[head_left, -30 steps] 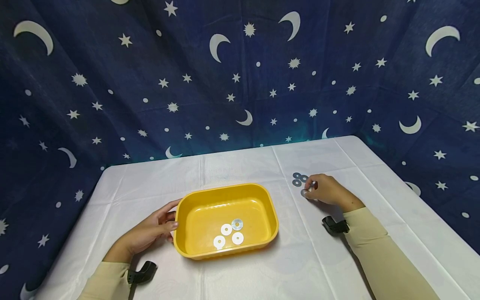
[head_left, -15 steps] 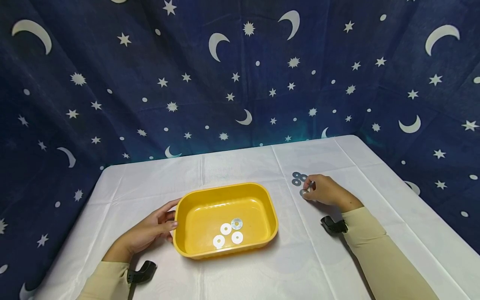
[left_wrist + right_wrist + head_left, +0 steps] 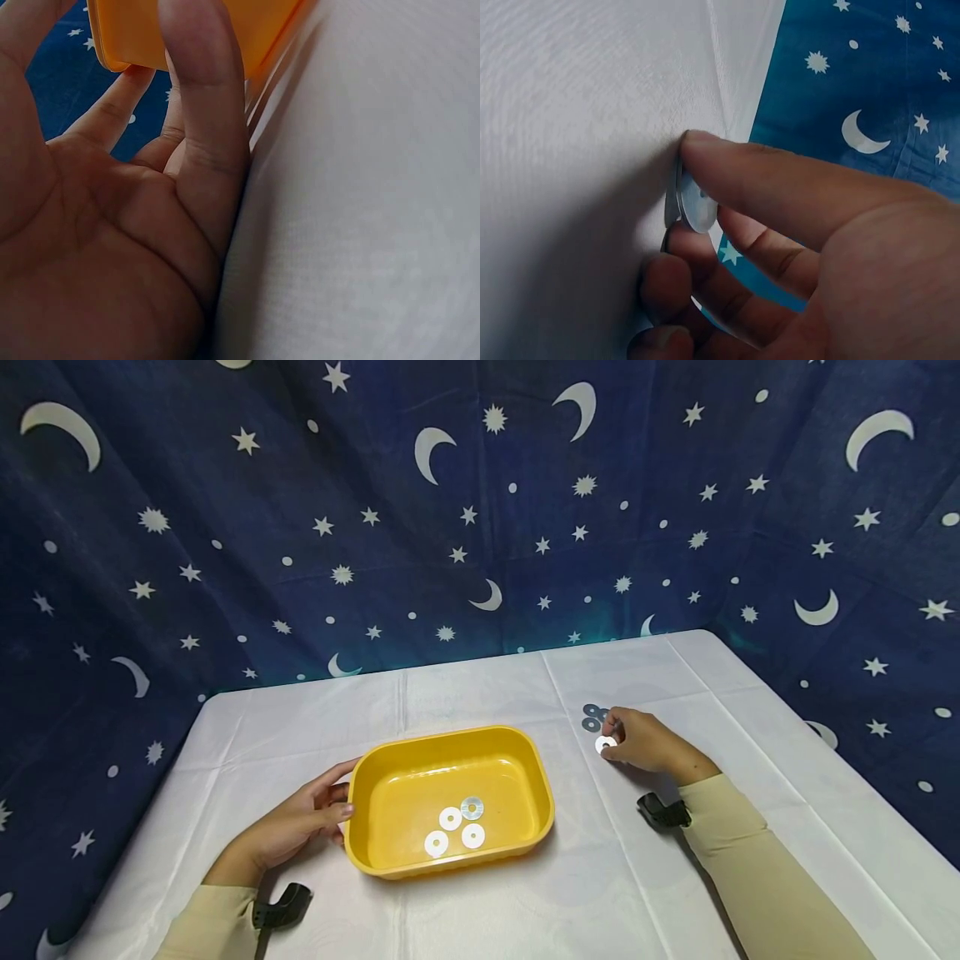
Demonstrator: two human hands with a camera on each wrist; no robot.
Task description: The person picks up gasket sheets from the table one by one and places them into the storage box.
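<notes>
My left hand (image 3: 303,818) rests against the left side of a yellow plastic tray (image 3: 540,785), its fingers loosely extended and the thumb at the rim. In the left wrist view, the fingers touch the tray's outer wall (image 3: 135,34). Several flat metal washers (image 3: 451,818) lie on the tray floor. To the right of the tray, my right hand (image 3: 648,743) pinches a shiny washer (image 3: 603,743) at the tabletop. The right wrist view has this washer (image 3: 699,206) tilted on edge between thumb and fingers. Darker washers (image 3: 591,724) lie just beyond the fingertips, partly hidden by the hand.
A white cloth (image 3: 480,918) covers the table. Behind it and at both sides hangs a dark blue curtain (image 3: 360,460) with moons and stars. Each wrist wears a black camera strap, such as the one on the right (image 3: 663,812).
The washer at my right fingertips has turned from grey to bright white as its angle changed. My right hand has shifted very slightly left. My left hand and the tray hold their places.
</notes>
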